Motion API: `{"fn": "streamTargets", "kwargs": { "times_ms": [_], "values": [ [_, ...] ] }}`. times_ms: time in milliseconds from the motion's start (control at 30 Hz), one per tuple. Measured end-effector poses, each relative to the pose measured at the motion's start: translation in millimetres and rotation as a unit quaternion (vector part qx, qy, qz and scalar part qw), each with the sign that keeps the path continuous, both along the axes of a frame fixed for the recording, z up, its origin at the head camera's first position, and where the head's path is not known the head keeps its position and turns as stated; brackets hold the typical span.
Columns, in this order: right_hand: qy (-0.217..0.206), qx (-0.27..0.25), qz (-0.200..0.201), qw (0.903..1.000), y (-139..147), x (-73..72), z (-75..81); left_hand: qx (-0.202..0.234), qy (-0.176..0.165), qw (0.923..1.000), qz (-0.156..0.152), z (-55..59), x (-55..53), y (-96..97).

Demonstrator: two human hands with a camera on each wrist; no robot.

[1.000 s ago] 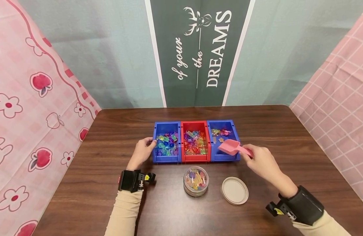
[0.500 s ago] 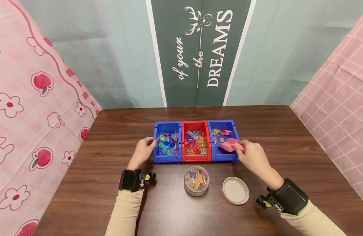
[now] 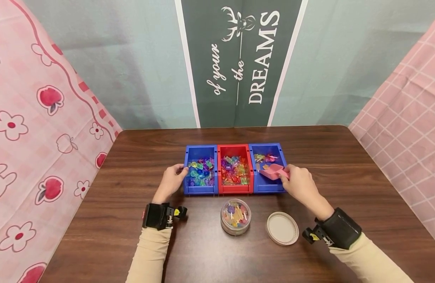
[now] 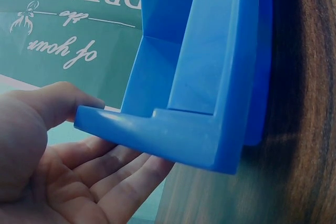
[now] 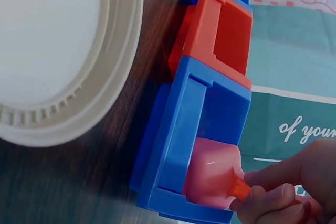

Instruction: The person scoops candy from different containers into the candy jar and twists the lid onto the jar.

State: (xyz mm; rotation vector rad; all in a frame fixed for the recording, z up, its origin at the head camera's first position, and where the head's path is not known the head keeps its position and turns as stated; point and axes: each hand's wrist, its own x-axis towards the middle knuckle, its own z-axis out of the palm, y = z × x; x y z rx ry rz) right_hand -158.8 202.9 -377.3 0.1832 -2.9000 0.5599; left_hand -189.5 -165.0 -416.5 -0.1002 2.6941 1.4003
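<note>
My right hand (image 3: 302, 186) grips the short handle of a pink toy scoop (image 3: 272, 171). The scoop's blade is down inside the right blue bin (image 3: 268, 188), close to a few small candy-shaped pieces (image 3: 265, 158). In the right wrist view the scoop (image 5: 212, 174) hides most of that bin's floor. At the left end, my left hand (image 3: 170, 182) holds the side wall of the left blue bin (image 3: 201, 190); the left wrist view has the thumb over the bin's rim (image 4: 147, 132) and the fingers along the outside. Colourful translucent pieces (image 3: 201, 173) lie in this bin.
Between the blue bins is a red bin (image 3: 235, 189) with more translucent pieces. In front stand a round clear jar (image 3: 235, 217) of mixed pieces and a pale round lid (image 3: 282, 228), on a dark wooden table (image 3: 132, 157). Fabric hangs behind and at both sides.
My right hand has moved left and slightly up with the scoop, bringing the blade further into the right blue bin. The left hand stays on its bin.
</note>
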Motion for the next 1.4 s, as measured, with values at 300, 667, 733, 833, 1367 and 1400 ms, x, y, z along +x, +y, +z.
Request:
{"fn": "streamTargets", "kwargs": {
  "times_ms": [300,667,733,833,1367,1400],
  "values": [
    [-0.013,0.004,0.025,0.9996,3.6,-10.2,-0.2,0.005,-0.008,0.9999,0.003,0.1,-0.2,0.2],
    [-0.047,-0.011,0.003,0.9988,-8.7,-7.2,2.0,0.001,0.002,1.0000,-0.004,0.8,0.2,-0.5],
    [-0.049,-0.011,-0.005,0.9987,-12.4,-6.7,1.4,0.002,0.006,1.0000,-0.004,1.8,0.5,-0.1],
    [-0.055,-0.014,-0.019,0.9982,-17.8,-7.2,-0.5,0.001,0.006,1.0000,-0.004,2.6,1.1,0.3],
    [-0.093,-0.024,-0.043,0.9944,-27.2,-16.6,-24.2,-0.003,0.019,0.9998,-0.003,2.8,3.7,1.5],
    [-0.094,-0.026,-0.041,0.9944,-27.3,-16.8,-25.1,-0.005,0.021,0.9998,-0.004,3.4,4.2,1.3]
  ]
}}
